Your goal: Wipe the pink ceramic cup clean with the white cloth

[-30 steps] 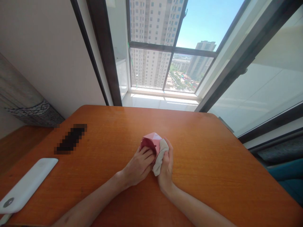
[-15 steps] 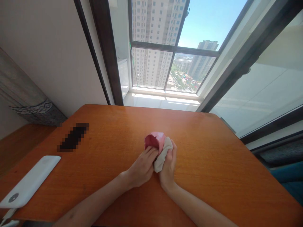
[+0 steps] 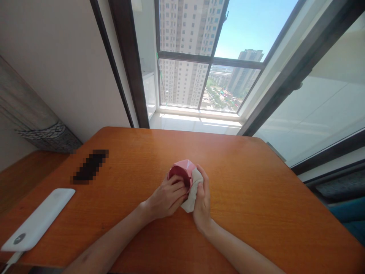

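Note:
A pink cup with faceted sides [image 3: 184,166] is held over the middle of the table, tilted so that its mouth faces left and toward me. My left hand [image 3: 170,194] grips it by the rim, with its fingers reaching into the opening. On the cup's right side, my right hand [image 3: 203,198] presses a folded off-white cloth [image 3: 195,186] against the outer wall. The right fingers curl round the cloth. The cup's base is hidden behind the cloth and the right hand.
The wooden table [image 3: 251,198] spreads under both hands. At its left lie a white oblong device [image 3: 40,219] with a cable and a dark pixelated patch [image 3: 89,166]. Beyond the far edge stand a framed window [image 3: 211,59] and a glass door at right; a curtain [image 3: 37,110] hangs left.
The cup has turned and shifted slightly left, its mouth facing more toward me. My left hand has moved a little left with it, and the cloth sits slightly lower and further left.

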